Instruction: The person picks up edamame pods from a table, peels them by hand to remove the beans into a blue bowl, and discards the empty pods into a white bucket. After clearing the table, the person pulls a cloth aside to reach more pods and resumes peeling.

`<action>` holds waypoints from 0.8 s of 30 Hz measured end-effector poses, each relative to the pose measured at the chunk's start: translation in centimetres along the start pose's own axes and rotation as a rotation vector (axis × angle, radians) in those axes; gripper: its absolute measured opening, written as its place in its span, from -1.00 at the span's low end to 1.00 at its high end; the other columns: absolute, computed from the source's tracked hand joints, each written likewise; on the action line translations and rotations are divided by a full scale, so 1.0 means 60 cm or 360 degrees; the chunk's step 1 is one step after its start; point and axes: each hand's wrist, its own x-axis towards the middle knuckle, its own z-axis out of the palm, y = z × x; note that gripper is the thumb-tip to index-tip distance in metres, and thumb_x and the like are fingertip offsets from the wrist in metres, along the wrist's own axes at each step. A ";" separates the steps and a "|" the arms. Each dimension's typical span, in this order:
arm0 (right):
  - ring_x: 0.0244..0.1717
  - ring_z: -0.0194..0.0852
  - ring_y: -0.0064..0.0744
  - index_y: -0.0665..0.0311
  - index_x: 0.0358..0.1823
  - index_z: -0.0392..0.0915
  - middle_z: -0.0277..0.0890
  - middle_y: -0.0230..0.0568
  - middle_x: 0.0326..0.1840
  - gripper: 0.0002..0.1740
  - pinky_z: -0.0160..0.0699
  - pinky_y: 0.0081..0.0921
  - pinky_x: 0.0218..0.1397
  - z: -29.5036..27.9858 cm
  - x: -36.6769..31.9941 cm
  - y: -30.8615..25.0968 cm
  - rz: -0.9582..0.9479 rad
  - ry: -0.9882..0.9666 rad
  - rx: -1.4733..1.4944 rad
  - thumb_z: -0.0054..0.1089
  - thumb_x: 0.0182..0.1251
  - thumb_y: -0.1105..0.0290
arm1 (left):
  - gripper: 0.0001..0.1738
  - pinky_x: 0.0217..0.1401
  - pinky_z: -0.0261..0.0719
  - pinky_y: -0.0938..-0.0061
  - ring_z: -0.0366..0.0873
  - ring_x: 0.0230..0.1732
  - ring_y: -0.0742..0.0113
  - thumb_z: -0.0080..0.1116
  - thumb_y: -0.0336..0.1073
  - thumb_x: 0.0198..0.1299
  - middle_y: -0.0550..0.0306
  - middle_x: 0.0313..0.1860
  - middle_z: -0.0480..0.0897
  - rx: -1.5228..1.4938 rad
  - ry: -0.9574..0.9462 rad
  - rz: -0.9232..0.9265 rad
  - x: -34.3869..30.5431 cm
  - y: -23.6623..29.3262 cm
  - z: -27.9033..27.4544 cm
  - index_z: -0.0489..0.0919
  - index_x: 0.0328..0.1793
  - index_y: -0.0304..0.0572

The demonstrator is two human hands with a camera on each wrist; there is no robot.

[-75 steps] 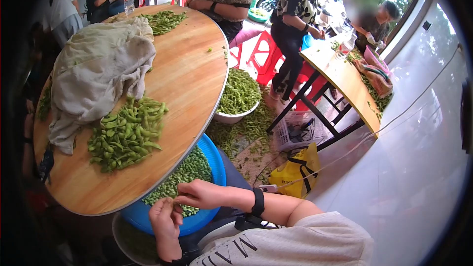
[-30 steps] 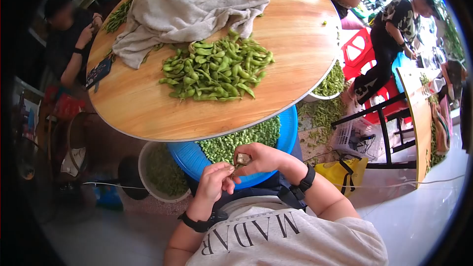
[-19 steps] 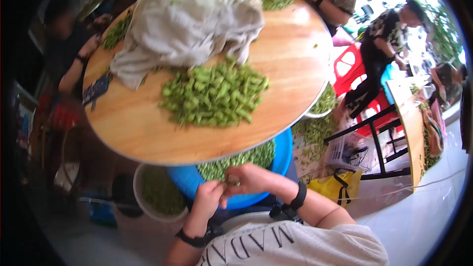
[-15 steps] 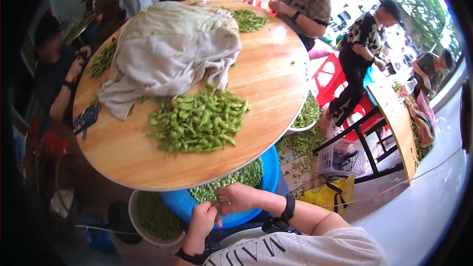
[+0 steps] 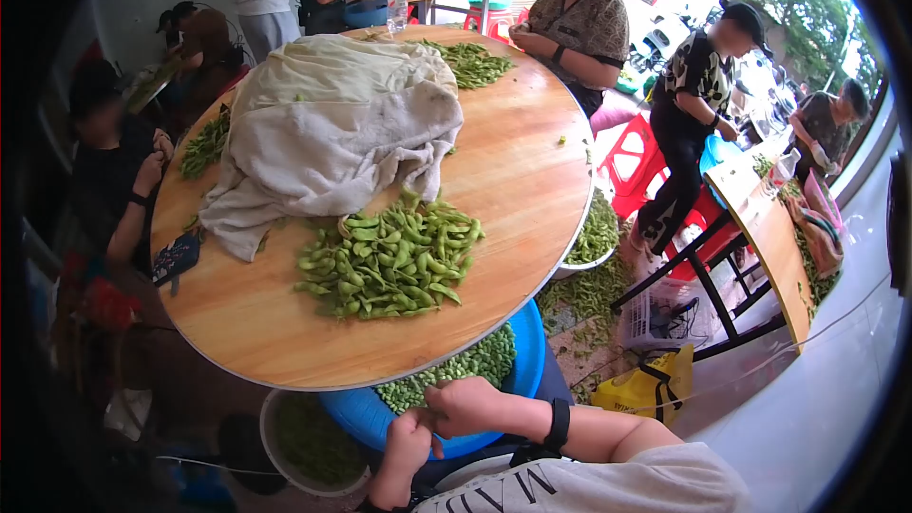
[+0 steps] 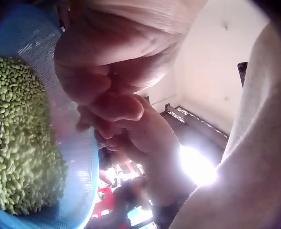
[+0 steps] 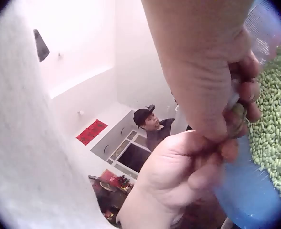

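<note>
Both hands meet above the near edge of a blue basket [image 5: 532,351] of shelled green beans [image 5: 487,359]. In the right wrist view, the right hand [image 7: 202,86] curls its fingers round a small green pod [image 7: 237,117], beside something pale. Against it, the left hand [image 7: 174,171] has its thumb and fingertips pinched together; fingers partly hide the pod. The left wrist view shows the left hand [image 6: 116,62] with bent fingers touching the right hand [image 6: 150,143]. Unshelled pods [image 5: 389,261] lie heaped on the round table [image 5: 518,199].
A pale cloth [image 5: 332,123] covers a mound on the table, beside a dark object [image 5: 176,256]. A pale tub [image 5: 313,437] stands left of the basket; a white bowl of pods [image 5: 594,233] and a yellow bag [image 5: 646,385] are right. Several people sit or stand around.
The head view has turned and tilted, so the table and far people appear at different places. Both hands stay together over the basket, with small shifts of the fingers.
</note>
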 end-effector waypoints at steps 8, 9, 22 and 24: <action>-0.58 0.43 0.03 0.22 -0.61 0.42 0.40 -0.06 -0.67 -0.87 0.41 -0.15 -0.55 0.016 0.003 0.050 -0.0114 0.0409 0.0102 0.10 -0.14 0.33 | -0.79 -0.69 0.27 0.69 0.31 -0.74 0.60 -0.13 -0.39 0.23 0.18 -0.58 0.55 0.0219 -0.0124 0.0106 -0.004 -0.001 -0.015 0.50 -0.40 -0.28; -0.60 0.42 0.04 0.20 -0.55 0.44 0.39 -0.06 -0.68 -0.87 0.41 -0.14 -0.54 0.010 0.000 0.055 -0.0032 0.0350 0.0053 0.10 -0.11 0.32 | -0.79 -0.68 0.26 0.70 0.30 -0.73 0.62 -0.12 -0.38 0.23 0.18 -0.58 0.55 0.0232 -0.0143 0.0097 -0.012 0.009 -0.018 0.50 -0.39 -0.28; -0.49 0.43 -0.02 0.25 -0.38 0.45 0.34 -0.08 -0.35 -0.87 0.46 -0.22 -0.47 -0.162 0.043 0.010 -0.0202 0.1020 -0.0190 0.12 -0.01 0.43 | -0.77 -0.38 0.52 0.45 0.55 -0.52 0.21 0.18 -0.45 0.00 0.01 -0.48 0.60 0.0790 0.0891 0.0344 -0.061 0.028 -0.152 0.56 -0.18 -0.38; -0.49 0.42 -0.03 0.25 -0.36 0.44 0.33 -0.10 -0.37 -0.85 0.46 -0.22 -0.47 -0.157 0.073 0.028 -0.0161 0.0972 -0.0383 0.12 -0.02 0.43 | -0.86 -0.56 0.42 0.71 0.44 -0.63 0.61 0.13 -0.49 0.07 0.18 -0.51 0.58 0.0178 0.0630 0.0344 -0.057 0.068 -0.106 0.57 -0.23 -0.39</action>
